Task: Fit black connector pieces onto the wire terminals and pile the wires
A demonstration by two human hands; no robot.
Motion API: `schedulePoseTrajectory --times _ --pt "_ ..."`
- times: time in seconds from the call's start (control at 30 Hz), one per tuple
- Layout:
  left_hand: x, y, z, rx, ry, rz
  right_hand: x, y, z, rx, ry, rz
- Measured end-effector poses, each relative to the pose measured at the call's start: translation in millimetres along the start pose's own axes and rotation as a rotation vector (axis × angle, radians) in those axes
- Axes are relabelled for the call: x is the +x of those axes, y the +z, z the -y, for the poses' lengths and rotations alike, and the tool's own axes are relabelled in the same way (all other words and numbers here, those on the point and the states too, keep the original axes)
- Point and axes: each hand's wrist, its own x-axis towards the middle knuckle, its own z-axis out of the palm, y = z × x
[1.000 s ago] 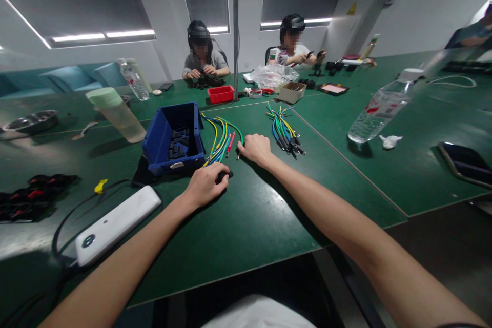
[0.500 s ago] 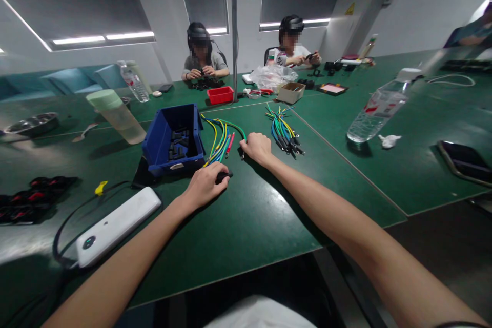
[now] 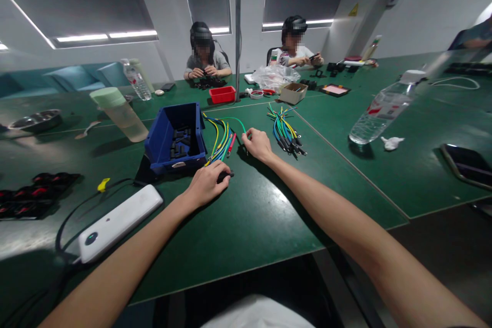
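My left hand [image 3: 207, 182] is closed around a small black sleeve-like piece [image 3: 226, 176] just above the table, beside the blue bin [image 3: 158, 133]. Several similar black pieces [image 3: 180, 141] lie inside that bin. Between finger and thumb, my right hand [image 3: 259, 145] pinches a green wire [image 3: 240, 122], which curves back to the left. Below those fingers a small metal end shows faintly. Left of my right hand lies a loose bundle of yellow, blue and green wires [image 3: 219, 138], with a red-sleeved end [image 3: 232, 144]. Another wire bundle [image 3: 283, 125], with black-sleeved ring terminals, lies to the right.
A white power bank [image 3: 121, 223] with a black cable lies at the left front. Bottles [image 3: 380, 107] stand on both sides, and a phone [image 3: 467, 164] lies far right. Across the table are a red tray [image 3: 222, 95], a small box [image 3: 292, 93] and two people at work.
My right hand has shifted slightly and its grip on the green wire has turned a little. My left hand stays nearly in place with the black piece. The whole view has drifted slightly.
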Motion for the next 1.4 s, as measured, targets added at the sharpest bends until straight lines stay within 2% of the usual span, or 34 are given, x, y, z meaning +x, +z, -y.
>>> schedulePoseTrajectory --times 0.33,0.67,1.13,1.4 --pt "1 -1.5 3 -0.080 0.008 0.007 -1 4 -1 0.070 -0.181 0.029" --pt "1 -3.2 4 -0.108 0.005 0.008 -2 2 -1 0.109 -0.197 0.019" --pt "-1 -3.1 0 -0.011 0.022 -0.003 -9 1 1 0.113 -0.243 -0.013" --pt "-4 -5.0 0 -0.001 0.035 -0.009 -12 5 -3 0.388 -0.213 -0.119"
